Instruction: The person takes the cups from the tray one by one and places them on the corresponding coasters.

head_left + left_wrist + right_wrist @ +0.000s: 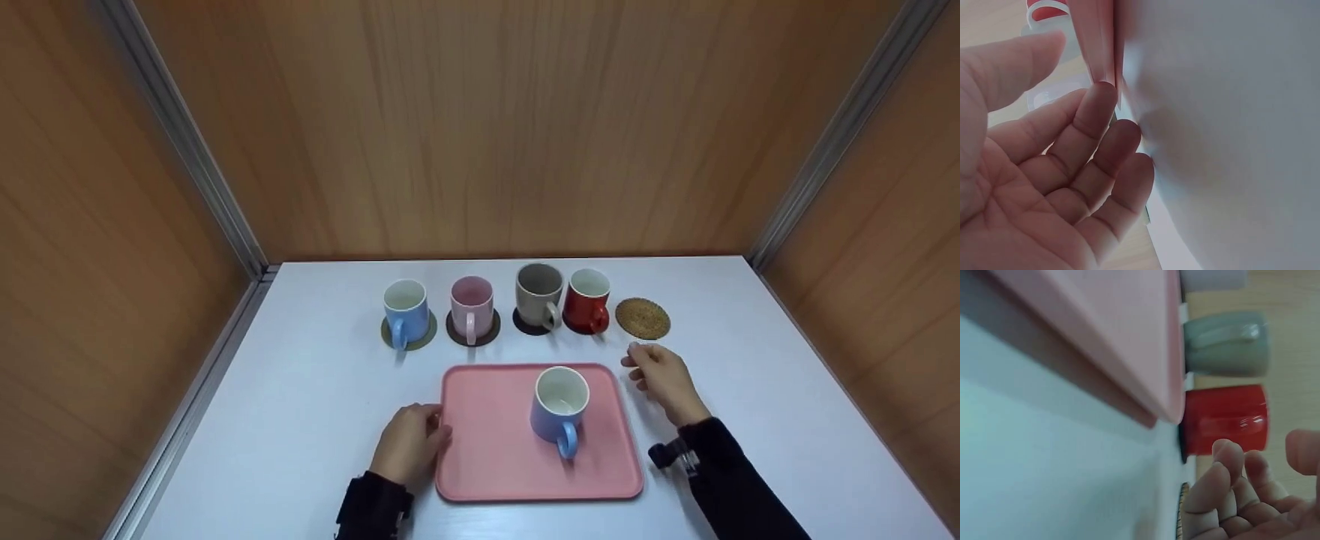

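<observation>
My left hand (pixel 409 442) is at the left edge of a pink tray (pixel 487 465), its thumb over the rim. In the left wrist view, the fingertips (pixel 1100 98) are right at the tray's edge, while the thumb stands apart from it. On the tray's right half a blue mug (pixel 553 420) stands upright, handle toward me. My right hand (pixel 667 381) is beyond the tray's right side, below a round woven coaster (pixel 643 319). Its fingers (pixel 1207 489) are loosely bent and hold nothing. In the right wrist view a red mug (pixel 1224 419) appears beyond them.
Behind the tray, a row of mugs stands on round coasters: light blue (pixel 406 304), pink (pixel 472 300), grey (pixel 536 300) and red. The woven coaster at the row's right end bears no mug. Wooden panels (pixel 510 135) enclose the white table (pixel 300 420) at the back and sides.
</observation>
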Tool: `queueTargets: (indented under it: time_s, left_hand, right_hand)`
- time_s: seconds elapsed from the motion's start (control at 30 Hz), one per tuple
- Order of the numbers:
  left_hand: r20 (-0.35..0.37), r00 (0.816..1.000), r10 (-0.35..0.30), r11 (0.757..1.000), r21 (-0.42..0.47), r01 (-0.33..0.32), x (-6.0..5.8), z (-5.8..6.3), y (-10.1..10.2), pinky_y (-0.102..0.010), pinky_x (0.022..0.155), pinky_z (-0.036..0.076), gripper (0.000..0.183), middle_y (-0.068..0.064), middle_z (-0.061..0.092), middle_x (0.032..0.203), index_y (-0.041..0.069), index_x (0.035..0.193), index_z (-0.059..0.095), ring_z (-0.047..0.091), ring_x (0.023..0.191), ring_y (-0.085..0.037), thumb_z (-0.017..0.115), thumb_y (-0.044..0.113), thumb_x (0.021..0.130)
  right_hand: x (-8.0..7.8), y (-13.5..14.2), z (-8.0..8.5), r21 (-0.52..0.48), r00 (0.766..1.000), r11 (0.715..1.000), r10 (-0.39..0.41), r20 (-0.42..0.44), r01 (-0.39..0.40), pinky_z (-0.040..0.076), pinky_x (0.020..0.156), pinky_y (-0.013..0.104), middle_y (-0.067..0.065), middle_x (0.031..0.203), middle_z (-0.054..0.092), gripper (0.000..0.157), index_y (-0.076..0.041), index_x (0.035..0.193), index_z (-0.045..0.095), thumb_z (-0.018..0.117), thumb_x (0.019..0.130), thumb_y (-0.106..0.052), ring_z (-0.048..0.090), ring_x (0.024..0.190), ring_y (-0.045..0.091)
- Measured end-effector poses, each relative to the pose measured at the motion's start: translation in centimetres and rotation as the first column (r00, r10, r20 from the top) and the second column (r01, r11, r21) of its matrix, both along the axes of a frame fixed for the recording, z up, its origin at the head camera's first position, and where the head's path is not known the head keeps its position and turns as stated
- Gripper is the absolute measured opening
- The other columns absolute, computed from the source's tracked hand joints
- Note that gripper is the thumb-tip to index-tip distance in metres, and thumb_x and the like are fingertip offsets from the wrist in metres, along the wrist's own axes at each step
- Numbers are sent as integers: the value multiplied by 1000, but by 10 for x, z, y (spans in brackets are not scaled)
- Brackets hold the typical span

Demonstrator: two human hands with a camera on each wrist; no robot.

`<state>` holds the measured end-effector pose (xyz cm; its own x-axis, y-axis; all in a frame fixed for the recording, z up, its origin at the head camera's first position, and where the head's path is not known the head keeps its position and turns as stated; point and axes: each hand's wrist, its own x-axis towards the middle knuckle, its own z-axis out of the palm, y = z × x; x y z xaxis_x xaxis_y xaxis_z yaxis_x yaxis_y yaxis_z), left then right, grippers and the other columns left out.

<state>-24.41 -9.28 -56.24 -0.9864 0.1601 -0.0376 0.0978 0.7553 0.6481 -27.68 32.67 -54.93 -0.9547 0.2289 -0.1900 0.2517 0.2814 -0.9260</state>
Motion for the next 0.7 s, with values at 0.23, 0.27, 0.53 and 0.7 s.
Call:
queueTargets:
  time_s: [0.23,0.27,0.53,0.7]
  left_hand:
    - [24,1000,5,1000,6,-5,-1,1,0,-40,83,55,36,-4,71,94,-1,128,75,61,87,-16,78,17,97]
    - [34,999,12,1000,6,-12,-1,1,0,-40,84,55,36,-4,71,95,-1,128,75,61,88,-16,78,18,97]
    - [59,998,25,1000,5,-26,-3,1,1,-40,84,55,36,-3,71,95,0,129,75,61,87,-17,78,18,97]
    - [43,999,2,1000,8,-3,-2,1,1,-40,82,55,36,-4,70,94,0,127,75,61,86,-17,79,18,97]
  right_hand:
    - [70,-25,10,-44,996,996,80,-25,-81,57,77,28,6,105,75,42,2,121,68,60,110,-38,64,87,14]
    - [77,-30,11,-47,995,993,103,-15,-104,57,77,28,7,105,75,42,2,120,68,61,110,-38,64,88,15]
    - [96,-62,11,-36,929,930,367,42,-365,56,80,32,12,113,75,45,0,122,68,59,110,-42,66,95,23]
    - [98,-73,7,-96,878,880,472,73,-465,54,75,32,8,108,73,43,-1,120,68,59,110,-42,63,90,21]
